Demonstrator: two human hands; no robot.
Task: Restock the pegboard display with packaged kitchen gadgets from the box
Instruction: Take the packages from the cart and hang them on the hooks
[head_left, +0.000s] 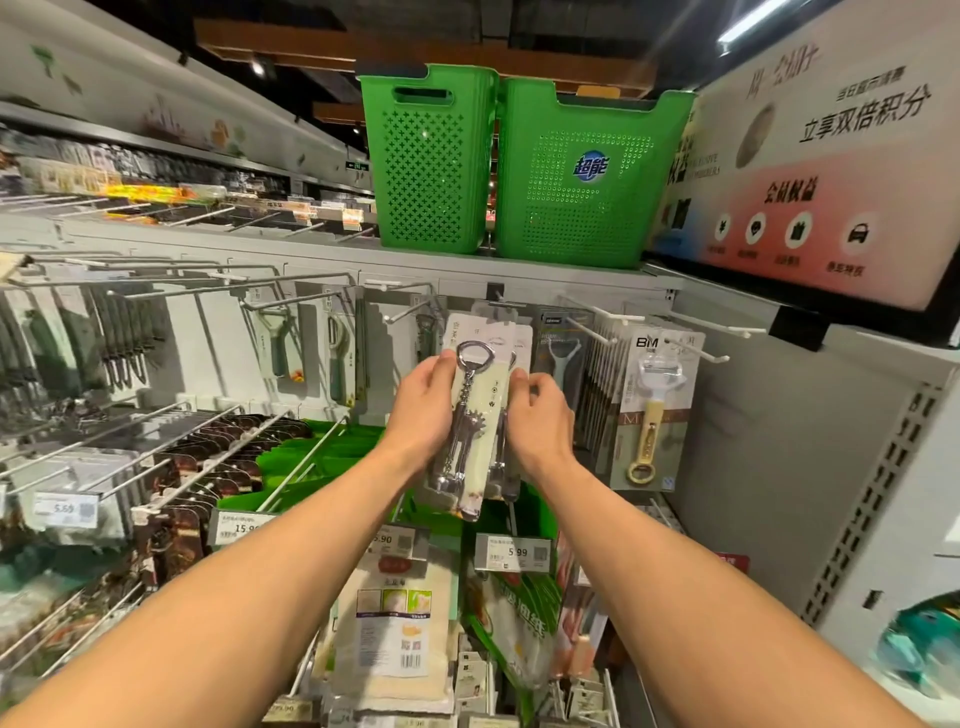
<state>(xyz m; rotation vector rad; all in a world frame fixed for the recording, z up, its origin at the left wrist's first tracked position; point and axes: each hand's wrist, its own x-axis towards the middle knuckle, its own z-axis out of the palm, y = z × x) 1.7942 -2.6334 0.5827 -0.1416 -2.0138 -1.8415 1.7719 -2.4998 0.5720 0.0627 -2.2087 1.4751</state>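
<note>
You hold a small stack of corkscrew packs up at the pegboard with both hands.

Head view: your left hand (423, 410) curls its fingers round the left edge of the corkscrew packs (475, 415), thumb up beside the bottle-opener head of the front one. Your right hand (540, 415) pinches the right edge of the same stack with bent fingers. The stack stands roughly upright in front of the pegboard (223, 338), just below a bare peg hook (410, 310) and left of a hanging peeler pack (655, 410). Two green baskets (431, 156) sit on the shelf above. Price tags (511, 553) hang below your wrists.
</note>
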